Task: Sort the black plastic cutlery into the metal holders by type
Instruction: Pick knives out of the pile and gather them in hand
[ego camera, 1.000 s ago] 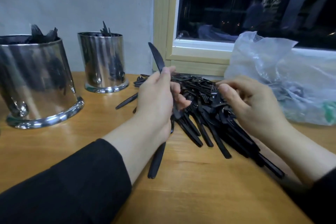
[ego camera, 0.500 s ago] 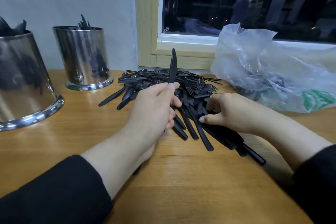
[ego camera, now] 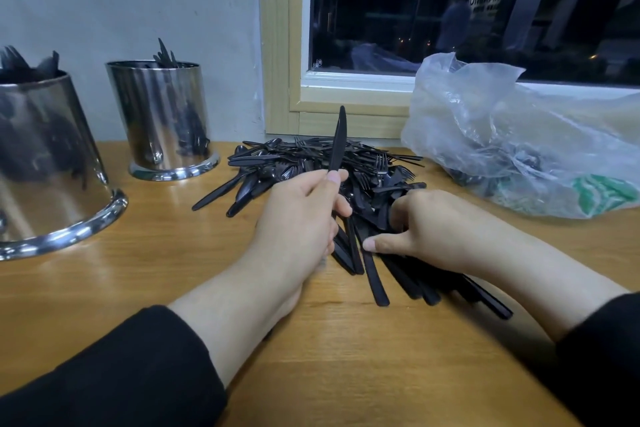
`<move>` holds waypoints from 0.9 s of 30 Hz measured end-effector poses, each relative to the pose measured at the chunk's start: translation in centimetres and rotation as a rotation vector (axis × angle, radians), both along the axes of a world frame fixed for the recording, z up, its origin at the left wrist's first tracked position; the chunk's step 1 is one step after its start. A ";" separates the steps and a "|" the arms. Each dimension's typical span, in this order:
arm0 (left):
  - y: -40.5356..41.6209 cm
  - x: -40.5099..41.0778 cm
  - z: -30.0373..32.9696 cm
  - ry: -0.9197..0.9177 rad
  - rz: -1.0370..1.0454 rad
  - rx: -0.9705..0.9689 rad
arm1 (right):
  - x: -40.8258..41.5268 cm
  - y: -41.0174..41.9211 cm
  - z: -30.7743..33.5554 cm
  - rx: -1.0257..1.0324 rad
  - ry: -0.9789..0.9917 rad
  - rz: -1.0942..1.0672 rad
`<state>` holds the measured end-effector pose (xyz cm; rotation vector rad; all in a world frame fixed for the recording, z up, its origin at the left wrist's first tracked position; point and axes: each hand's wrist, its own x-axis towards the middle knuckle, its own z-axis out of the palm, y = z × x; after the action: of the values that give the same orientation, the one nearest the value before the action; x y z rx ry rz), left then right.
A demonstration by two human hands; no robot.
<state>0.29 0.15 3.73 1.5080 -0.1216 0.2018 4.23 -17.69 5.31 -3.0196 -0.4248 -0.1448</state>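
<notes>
Below the left hand (ego camera: 298, 222) gripping the knife (ego camera: 337, 142), its handle is hidden. The right hand (ego camera: 429, 229) hides its fingertips in the cutlery pile (ego camera: 311, 163). The nearer holder (ego camera: 45, 156) is cropped.

Left hand (ego camera: 298, 218): fingers curled, thumb and forefinger pinching a knife (ego camera: 337, 142) held upright, blade up. Forearm bare; black sleeve covers the arm from mid-forearm back. Right hand (ego camera: 433, 229): palm down, fingers curled and out of sight, thumb extended leftward. Wrist bare, black sleeve at the frame's lower right edge.
</notes>
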 end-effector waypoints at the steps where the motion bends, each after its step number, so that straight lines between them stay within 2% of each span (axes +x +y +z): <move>1: 0.0 0.0 0.0 0.000 -0.001 0.000 | -0.1 0.2 0.1 -0.010 0.005 0.001; 5: 0.0 0.0 0.0 -0.009 0.007 0.008 | -0.2 0.4 0.3 0.035 0.017 -0.019; 11: 0.1 0.1 0.0 -0.010 0.058 -0.011 | -0.1 0.2 0.4 0.223 0.072 -0.036; 18: 0.4 0.3 0.3 0.032 0.141 -0.104 | -0.7 -0.4 1.6 0.650 0.151 0.068; 27: -0.3 -0.1 0.0 0.060 0.000 -0.101 | -0.6 0.2 1.1 1.014 0.218 0.249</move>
<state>0.24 -0.12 3.69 1.4116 -0.0626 0.1607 3.59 -17.54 6.45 -1.9475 -0.4993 0.0004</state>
